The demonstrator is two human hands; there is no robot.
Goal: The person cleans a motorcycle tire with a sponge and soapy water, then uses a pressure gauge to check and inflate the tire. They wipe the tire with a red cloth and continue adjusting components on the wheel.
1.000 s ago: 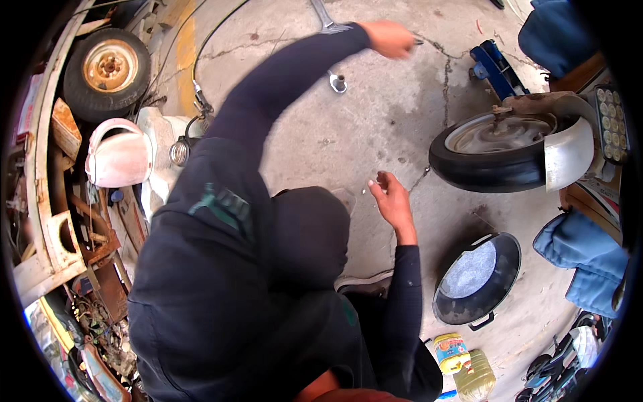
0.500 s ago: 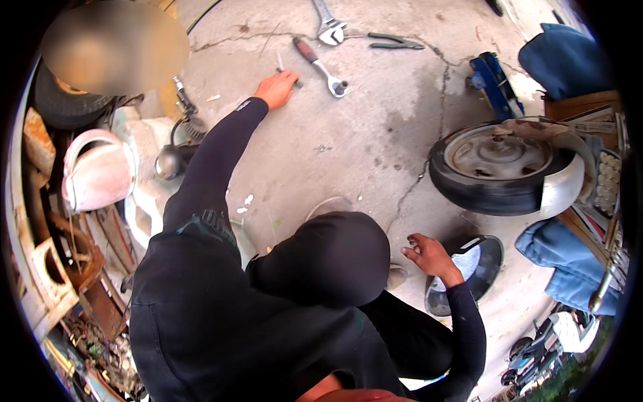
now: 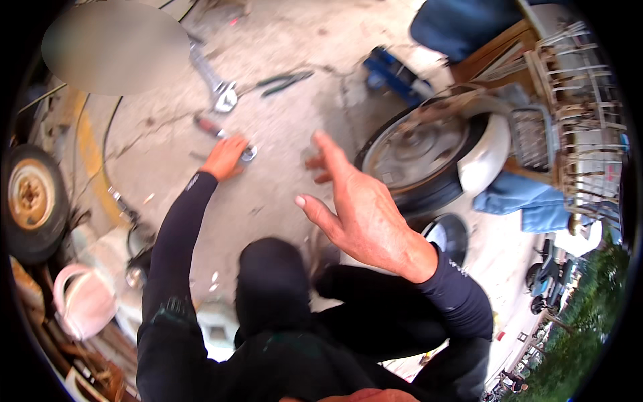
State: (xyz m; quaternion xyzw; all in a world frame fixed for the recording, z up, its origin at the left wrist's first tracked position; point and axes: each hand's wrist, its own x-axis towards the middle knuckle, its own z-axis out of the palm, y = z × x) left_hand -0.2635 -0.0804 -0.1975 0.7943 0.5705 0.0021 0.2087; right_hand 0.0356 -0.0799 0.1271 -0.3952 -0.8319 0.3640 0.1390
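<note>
My left hand (image 3: 224,155) is low over the concrete floor at the ratchet wrench (image 3: 248,153), its fingers curled down over part of it and a grey tool; which one it grips is unclear. The ratchet's red-and-black handle (image 3: 209,125) points away. My right hand (image 3: 358,214) is raised in the centre, fingers apart and empty. Beyond them lie a large adjustable wrench (image 3: 221,94) and dark-handled pliers (image 3: 281,84). A motorbike wheel (image 3: 412,144) with a silver fender stands right of my right hand.
A blue floor jack (image 3: 395,74) sits behind the wheel. Blue cloths (image 3: 509,197), a wire basket (image 3: 583,120) and a black pan (image 3: 454,238) are at right. A spare tyre (image 3: 33,201), hoses, pink pot-like object (image 3: 86,301) and rusty scrap crowd the left. Parked scooters show lower right.
The view has swung, shifting the scene. My left hand has come from the upper floor to the ratchet. My right hand has risen and moved forward, with fingers spreading.
</note>
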